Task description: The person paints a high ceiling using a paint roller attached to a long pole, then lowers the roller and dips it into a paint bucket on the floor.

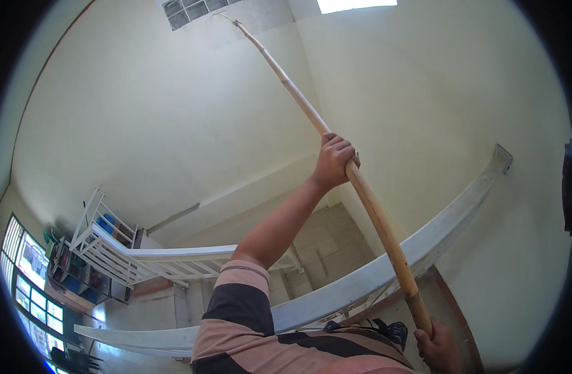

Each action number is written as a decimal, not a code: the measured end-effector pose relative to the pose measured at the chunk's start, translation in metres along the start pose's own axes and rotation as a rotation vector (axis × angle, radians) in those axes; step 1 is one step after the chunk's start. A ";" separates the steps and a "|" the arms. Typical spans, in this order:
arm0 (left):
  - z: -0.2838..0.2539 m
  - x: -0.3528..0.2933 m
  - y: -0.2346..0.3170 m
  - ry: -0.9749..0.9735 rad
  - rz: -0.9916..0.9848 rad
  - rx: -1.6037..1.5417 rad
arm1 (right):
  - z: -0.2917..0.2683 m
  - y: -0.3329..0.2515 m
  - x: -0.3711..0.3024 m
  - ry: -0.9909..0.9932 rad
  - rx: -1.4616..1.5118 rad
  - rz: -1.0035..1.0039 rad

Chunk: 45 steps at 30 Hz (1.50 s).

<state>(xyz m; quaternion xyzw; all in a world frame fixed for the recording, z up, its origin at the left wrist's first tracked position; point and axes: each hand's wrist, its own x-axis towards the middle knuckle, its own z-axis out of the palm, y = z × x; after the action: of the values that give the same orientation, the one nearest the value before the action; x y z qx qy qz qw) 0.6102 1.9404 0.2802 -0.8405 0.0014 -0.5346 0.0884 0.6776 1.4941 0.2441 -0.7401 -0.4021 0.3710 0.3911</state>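
1. Tall, smooth, cream-painted walls point(174, 124) surround a stairwell, their straight edges bent by the wide lens
2. A broad white handrail point(336, 288) sweeps from the lower left to the wall on the right, passing in front of the person's body
3. A long, jointed, tan bamboo pole point(376, 215) slants from the lower right up toward the top of the picture, over the stairwell; it crosses in view over the white handrail, though whether the two touch cannot be told
4. A short-sleeved shirt with pink and black stripes point(236, 305) covers the person's torso and upper arm at the lower edge
5. Grey steps and a landing point(326, 243) show below, beyond the white handrail
6. A white railing with narrow bars point(118, 258) stands at the lower left, near a dark-framed paned window point(40, 305)
7. A bright rectangular opening point(357, 5) and a grey block grid point(186, 12) sit high up at the upper edge
8. The left hand point(333, 162) holds the bamboo pole partway along, fingers wrapped firmly around it, arm stretched forward
9. The right hand point(440, 349) grips the pole near its lower end, thumb against it; some fingers are hidden
10. A thin, pale, wiry piece point(224, 17) sticks out at the pole's far tip, near the block grid; contact cannot be told
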 end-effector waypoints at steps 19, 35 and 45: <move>-0.007 0.012 0.010 -0.021 0.034 0.028 | -0.004 0.019 0.001 -0.117 0.089 0.059; 0.010 -0.032 0.020 -0.044 -0.004 -0.018 | 0.005 0.032 -0.001 -0.099 0.108 0.051; 0.000 -0.008 -0.008 -0.055 0.025 0.014 | 0.008 0.018 0.022 -0.167 0.113 0.137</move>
<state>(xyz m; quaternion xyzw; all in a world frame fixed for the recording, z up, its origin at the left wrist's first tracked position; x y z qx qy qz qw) 0.6064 1.9494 0.2743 -0.8542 0.0060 -0.5100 0.1008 0.6852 1.5097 0.2201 -0.7092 -0.3603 0.4791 0.3712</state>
